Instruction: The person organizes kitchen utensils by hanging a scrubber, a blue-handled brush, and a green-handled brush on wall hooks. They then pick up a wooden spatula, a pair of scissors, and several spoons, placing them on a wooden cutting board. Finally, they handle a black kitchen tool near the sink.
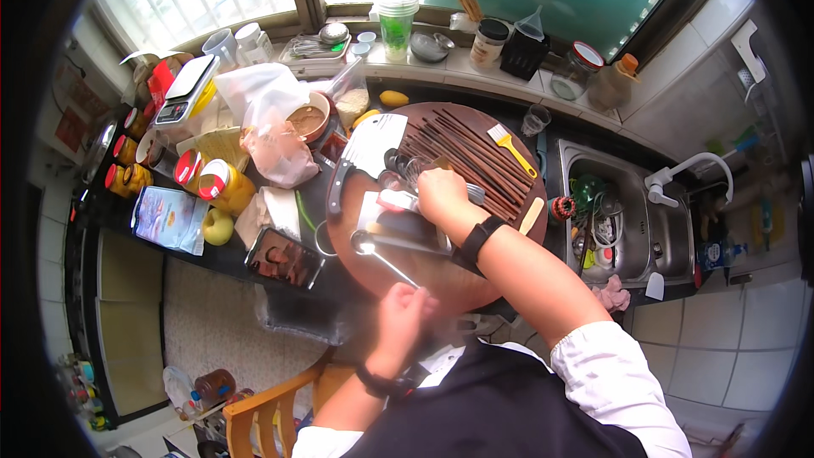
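My left hand (402, 312) holds the thin handle of a metal ladle-like spoon (364, 243), its round bowl near the left edge of the round wooden board (439, 286). Over the board's middle, my right hand (443, 194) is closed around metal utensils, among them what looks like a wire whisk (416, 168); the fingers hide their handles. Many dark wooden chopsticks (470, 152) lie behind and to the right of that hand. A yellow basting brush (512, 149) rests beside them. At the board's left lies a cleaver (340, 187) with a black handle.
Left of the board are a phone (285, 259), a green apple (217, 227), jars with red and white lids (226, 187) and a plastic bag (280, 156). A steel sink (620, 216) holding several items is at the right. A windowsill with jars (488, 44) runs behind.
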Motion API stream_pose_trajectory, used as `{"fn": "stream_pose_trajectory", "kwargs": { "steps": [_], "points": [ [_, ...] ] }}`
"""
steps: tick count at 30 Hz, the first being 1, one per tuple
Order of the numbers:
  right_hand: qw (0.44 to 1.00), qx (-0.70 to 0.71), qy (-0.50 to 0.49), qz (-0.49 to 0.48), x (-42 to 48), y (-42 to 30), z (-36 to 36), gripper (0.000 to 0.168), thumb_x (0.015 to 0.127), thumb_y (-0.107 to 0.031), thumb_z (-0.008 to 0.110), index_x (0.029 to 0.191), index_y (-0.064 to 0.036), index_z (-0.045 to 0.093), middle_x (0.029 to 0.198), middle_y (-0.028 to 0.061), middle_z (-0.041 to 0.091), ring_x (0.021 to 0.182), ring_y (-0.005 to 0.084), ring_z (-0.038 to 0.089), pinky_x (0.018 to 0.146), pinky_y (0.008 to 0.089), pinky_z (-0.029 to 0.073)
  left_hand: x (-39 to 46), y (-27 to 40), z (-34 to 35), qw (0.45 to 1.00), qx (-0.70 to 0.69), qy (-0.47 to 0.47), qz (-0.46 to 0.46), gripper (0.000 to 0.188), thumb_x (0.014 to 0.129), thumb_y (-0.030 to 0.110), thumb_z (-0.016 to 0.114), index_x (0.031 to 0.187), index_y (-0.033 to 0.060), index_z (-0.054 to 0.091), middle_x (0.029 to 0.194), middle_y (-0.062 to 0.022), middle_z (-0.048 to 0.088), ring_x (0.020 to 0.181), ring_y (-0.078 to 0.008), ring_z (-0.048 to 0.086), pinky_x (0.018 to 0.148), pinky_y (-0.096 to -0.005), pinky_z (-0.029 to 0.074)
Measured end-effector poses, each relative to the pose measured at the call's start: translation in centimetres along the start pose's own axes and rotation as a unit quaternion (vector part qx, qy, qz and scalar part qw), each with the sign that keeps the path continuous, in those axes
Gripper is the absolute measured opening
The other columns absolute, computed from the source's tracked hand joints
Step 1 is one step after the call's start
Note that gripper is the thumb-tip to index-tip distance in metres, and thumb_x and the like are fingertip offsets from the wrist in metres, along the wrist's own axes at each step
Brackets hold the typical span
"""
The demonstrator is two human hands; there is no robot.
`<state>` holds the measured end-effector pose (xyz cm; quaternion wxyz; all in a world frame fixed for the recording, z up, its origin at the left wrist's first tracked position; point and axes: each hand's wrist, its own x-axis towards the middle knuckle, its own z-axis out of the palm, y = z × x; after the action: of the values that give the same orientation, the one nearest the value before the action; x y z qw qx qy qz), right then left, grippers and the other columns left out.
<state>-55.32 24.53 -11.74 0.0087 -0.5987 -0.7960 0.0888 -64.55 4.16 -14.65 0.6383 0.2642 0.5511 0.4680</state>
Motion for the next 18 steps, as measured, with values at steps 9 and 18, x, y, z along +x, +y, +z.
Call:
{"fn": "stream_pose_trajectory", "kwargs": {
  "steps": [9,18],
  "points": [
    [0.997,0.067,0.031,-0.002,-0.3,0.8,0.1,0.018,0.067,-0.015,0.063,0.076,0.0,0.068,0.077,0.0197,0.066,0.076,0.0349,0.065,0.071,0.0417,0.053,0.1,-1.1,0.4,0.999,0.011,-0.03,-0.015,0.019,0.092,0.02,0.058,0.088,0.0011,0.055,0.077,-0.01,0.067,0.063,-0.0109,0.061,0.059,-0.022,0.049],
    [0.957,0.264,0.119,0.025,-1.5,1.9,-0.8,0.02,0.067,-0.018,0.066,0.075,0.0,0.062,0.076,0.0183,0.064,0.073,0.033,0.063,0.069,0.0389,0.05,0.0,-1.6,1.0,1.0,-0.014,-0.007,-0.001,0.019,0.093,0.019,0.057,0.089,0.0014,0.054,0.078,-0.0095,0.066,0.064,-0.0111,0.061,0.059,-0.0222,0.049]
  ]
}}
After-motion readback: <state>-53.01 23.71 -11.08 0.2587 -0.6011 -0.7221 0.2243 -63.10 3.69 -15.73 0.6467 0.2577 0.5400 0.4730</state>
